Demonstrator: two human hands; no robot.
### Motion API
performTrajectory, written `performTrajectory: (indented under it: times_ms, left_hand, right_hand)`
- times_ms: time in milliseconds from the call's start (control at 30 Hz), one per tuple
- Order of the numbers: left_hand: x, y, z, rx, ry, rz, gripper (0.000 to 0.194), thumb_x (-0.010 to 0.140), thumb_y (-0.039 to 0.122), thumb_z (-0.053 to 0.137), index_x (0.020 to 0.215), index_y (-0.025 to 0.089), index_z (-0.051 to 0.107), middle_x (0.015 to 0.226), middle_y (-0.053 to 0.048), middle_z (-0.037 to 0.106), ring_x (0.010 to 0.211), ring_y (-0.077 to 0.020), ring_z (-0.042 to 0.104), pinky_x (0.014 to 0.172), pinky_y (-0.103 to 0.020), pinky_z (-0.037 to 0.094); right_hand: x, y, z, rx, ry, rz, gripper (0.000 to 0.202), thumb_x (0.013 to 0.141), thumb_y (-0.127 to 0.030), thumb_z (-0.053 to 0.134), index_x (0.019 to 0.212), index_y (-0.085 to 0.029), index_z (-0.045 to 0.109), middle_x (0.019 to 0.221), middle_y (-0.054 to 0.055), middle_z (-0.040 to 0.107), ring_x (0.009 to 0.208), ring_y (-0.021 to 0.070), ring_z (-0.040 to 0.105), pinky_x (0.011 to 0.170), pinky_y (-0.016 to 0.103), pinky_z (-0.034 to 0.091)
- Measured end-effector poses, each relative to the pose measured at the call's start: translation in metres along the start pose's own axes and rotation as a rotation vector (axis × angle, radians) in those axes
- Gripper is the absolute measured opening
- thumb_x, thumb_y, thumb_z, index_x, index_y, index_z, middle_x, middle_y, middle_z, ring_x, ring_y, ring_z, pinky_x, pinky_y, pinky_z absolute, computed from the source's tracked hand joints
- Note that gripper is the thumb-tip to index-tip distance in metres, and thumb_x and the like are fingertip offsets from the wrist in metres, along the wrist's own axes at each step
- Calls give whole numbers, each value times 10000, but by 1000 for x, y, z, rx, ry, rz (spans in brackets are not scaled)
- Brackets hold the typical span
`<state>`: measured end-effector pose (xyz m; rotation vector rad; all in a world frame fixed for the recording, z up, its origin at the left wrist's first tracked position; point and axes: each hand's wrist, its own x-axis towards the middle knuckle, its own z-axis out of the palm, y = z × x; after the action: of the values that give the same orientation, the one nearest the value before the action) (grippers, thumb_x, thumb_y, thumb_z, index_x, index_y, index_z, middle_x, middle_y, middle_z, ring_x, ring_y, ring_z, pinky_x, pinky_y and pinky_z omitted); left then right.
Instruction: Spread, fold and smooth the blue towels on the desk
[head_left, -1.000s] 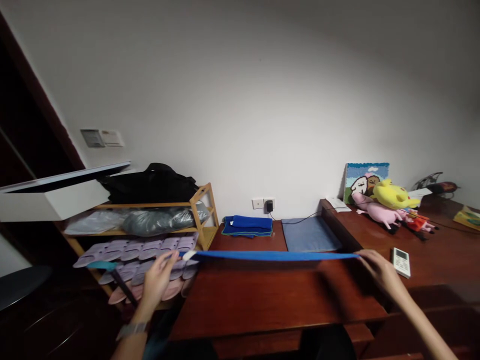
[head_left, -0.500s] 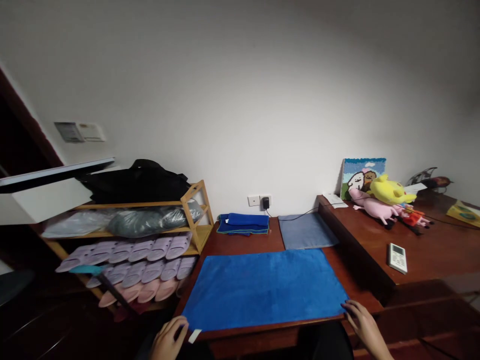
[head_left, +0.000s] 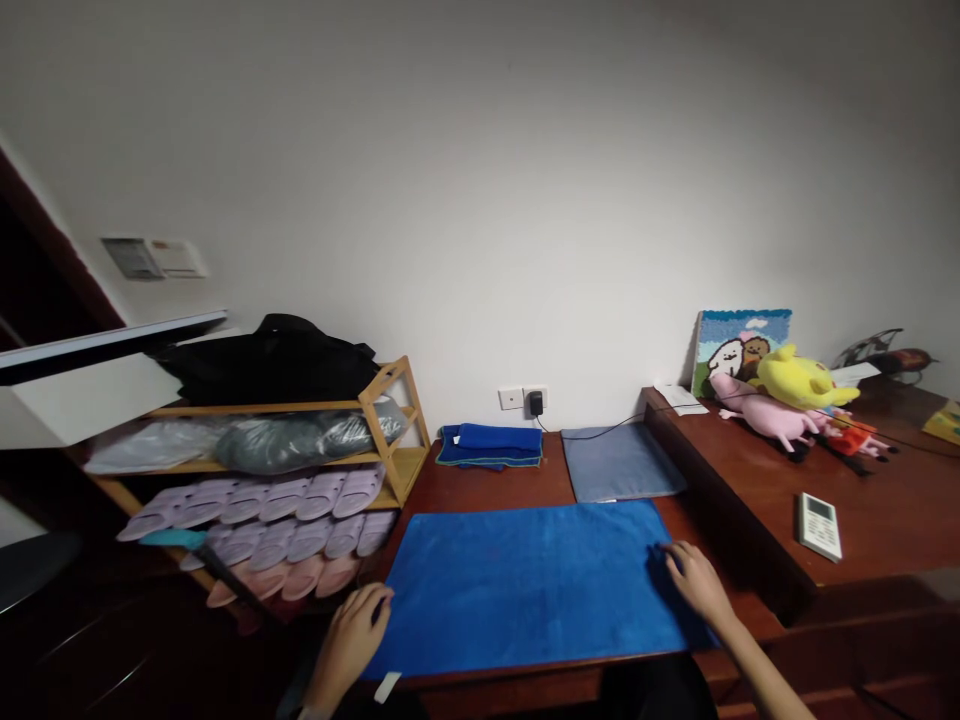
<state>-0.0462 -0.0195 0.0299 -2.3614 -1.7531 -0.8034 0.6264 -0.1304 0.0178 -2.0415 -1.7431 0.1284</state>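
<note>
A bright blue towel (head_left: 525, 585) lies spread flat on the reddish-brown wooden table, with a white tag (head_left: 388, 687) hanging off its near left corner. At the towel's left edge hovers my left hand (head_left: 354, 632), fingers loosely bent and a gap showing between thumb and fingers; nothing is visible in it. My right hand (head_left: 699, 582) is over the towel's right side, fingers apart and bent downward, casting a shadow on the cloth. Whether those fingertips touch the towel is hard to see. Behind it lie a folded dark blue cloth (head_left: 491, 446) and a flat grey-blue cloth (head_left: 624, 463).
On the left, a wooden rack (head_left: 409, 430) carries several slippers, plastic-wrapped items and a black bag (head_left: 274, 360). A raised brown surface (head_left: 757, 500) on the right bears plush toys (head_left: 795, 380), a picture and a white remote (head_left: 819, 526). A black plug (head_left: 535, 402) trails a cord.
Both hands have left the towel's near corners and moved away from me, the left along the left edge, the right over the right side. The towel stays flat; the view shifts slightly.
</note>
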Motion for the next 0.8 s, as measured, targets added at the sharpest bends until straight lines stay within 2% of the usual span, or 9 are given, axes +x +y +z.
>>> performTrajectory:
  times_ms: [100, 167, 267, 367, 467, 567, 700, 800]
  left_hand:
    - [38, 13, 18, -10, -114, 39, 383, 948, 366, 410, 1048, 258, 764, 1203, -66, 774, 1147, -242, 702, 1047, -395, 533]
    - [60, 16, 33, 6, -161, 42, 414, 955, 365, 408, 1143, 253, 759, 1315, -66, 736, 1219, -239, 677, 1094, -396, 515]
    - [86, 10, 56, 47, -188, 18, 473, 973, 408, 415, 1308, 244, 706, 1462, -64, 651, 1345, -245, 604, 1150, -399, 477]
    - [102, -5, 80, 100, -244, -26, 537, 991, 442, 400, 1442, 243, 615, 1557, -56, 565, 1454, -252, 498, 1199, -434, 424]
    - [102, -18, 98, 154, -297, -48, 573, 1017, 444, 355, 1528, 244, 518, 1622, -71, 473, 1507, -263, 422, 1225, -488, 374]
    - [91, -21, 105, 201, -291, -50, 585, 1033, 455, 343, 1572, 253, 449, 1661, -86, 397, 1534, -264, 372, 1243, -506, 327]
    - [79, -11, 97, 252, -301, -79, 591, 1037, 476, 365, 1579, 251, 437, 1662, -98, 396, 1543, -261, 356, 1258, -504, 289]
    - [82, -3, 87, 260, -301, -74, 564, 1033, 465, 389, 1557, 275, 474, 1641, -85, 441, 1520, -267, 400, 1246, -516, 307]
  right_hand:
    - [50, -24, 17, -26, -77, 17, 585, 999, -419, 302, 1389, -165, 657, 1467, 123, 614, 1361, 240, 562, 1191, 361, 388]
    - [74, -31, 32, -64, -118, 27, 603, 1007, -419, 303, 1460, -150, 597, 1552, 120, 540, 1434, 239, 497, 1233, 369, 334]
    - [90, -26, 54, -128, -165, 60, 615, 1020, -424, 303, 1538, -163, 507, 1636, 99, 434, 1523, 258, 375, 1272, 418, 260]
    - [91, -10, 72, -166, -179, 81, 634, 1032, -458, 274, 1583, -190, 438, 1676, 72, 361, 1565, 269, 285, 1289, 462, 205]
    - [85, 3, 81, -184, -159, 80, 645, 1035, -483, 248, 1596, -212, 415, 1684, 58, 341, 1573, 258, 263, 1297, 470, 174]
    - [78, 10, 83, -233, -165, 135, 657, 1032, -484, 222, 1617, -224, 370, 1692, 44, 323, 1583, 235, 235, 1297, 464, 167]
    - [72, 12, 81, -315, -178, 176, 674, 1032, -498, 188, 1645, -239, 292, 1712, 25, 273, 1592, 218, 199, 1295, 450, 157]
    - [71, 10, 75, -341, -211, 196, 663, 1032, -515, 177, 1652, -291, 254, 1722, -11, 245, 1600, 225, 163, 1291, 480, 161]
